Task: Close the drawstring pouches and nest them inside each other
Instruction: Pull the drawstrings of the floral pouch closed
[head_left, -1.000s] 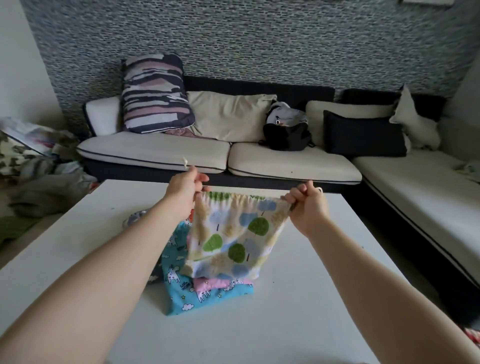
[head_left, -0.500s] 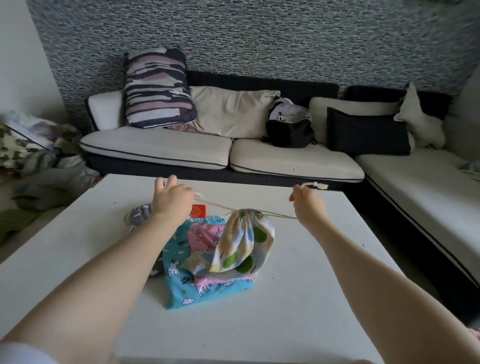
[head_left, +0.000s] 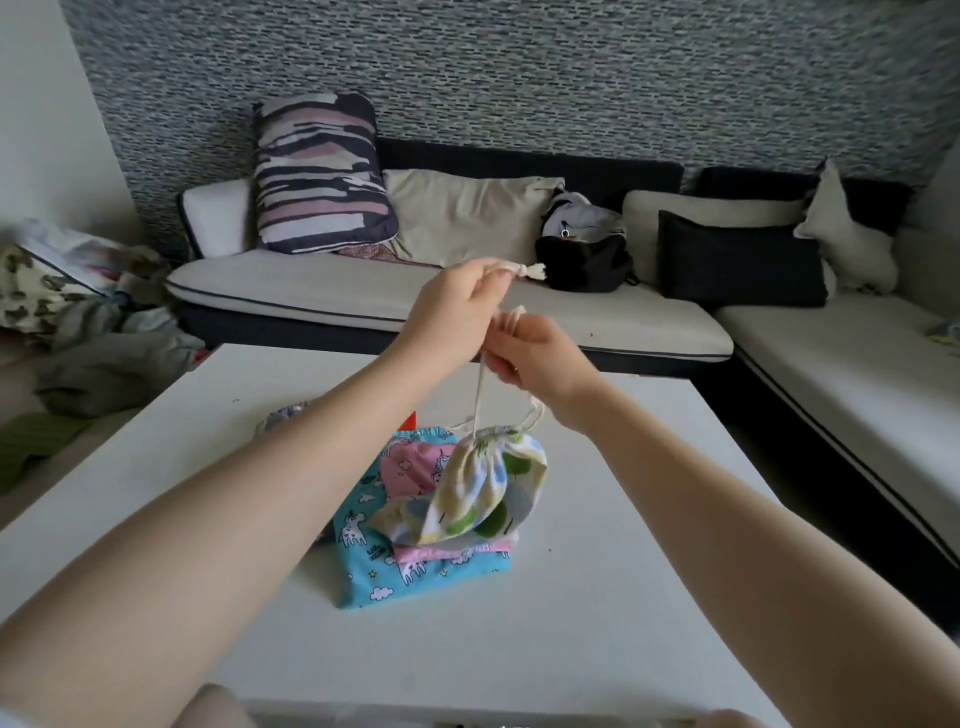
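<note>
— Where was the pouch (head_left: 485, 486)?
— Mid-frame, cinched into a puckered cotton bundle atop flat ones.
— Your grip?
— Left hand (head_left: 451, 312) and right hand (head_left: 535, 356) both pinched its cord (head_left: 479, 392).

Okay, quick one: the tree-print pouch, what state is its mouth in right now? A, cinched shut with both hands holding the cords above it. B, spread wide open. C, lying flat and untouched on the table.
A: the tree-print pouch is gathered tight at its neck, and the left hand and right hand hold its cords above it.
</note>
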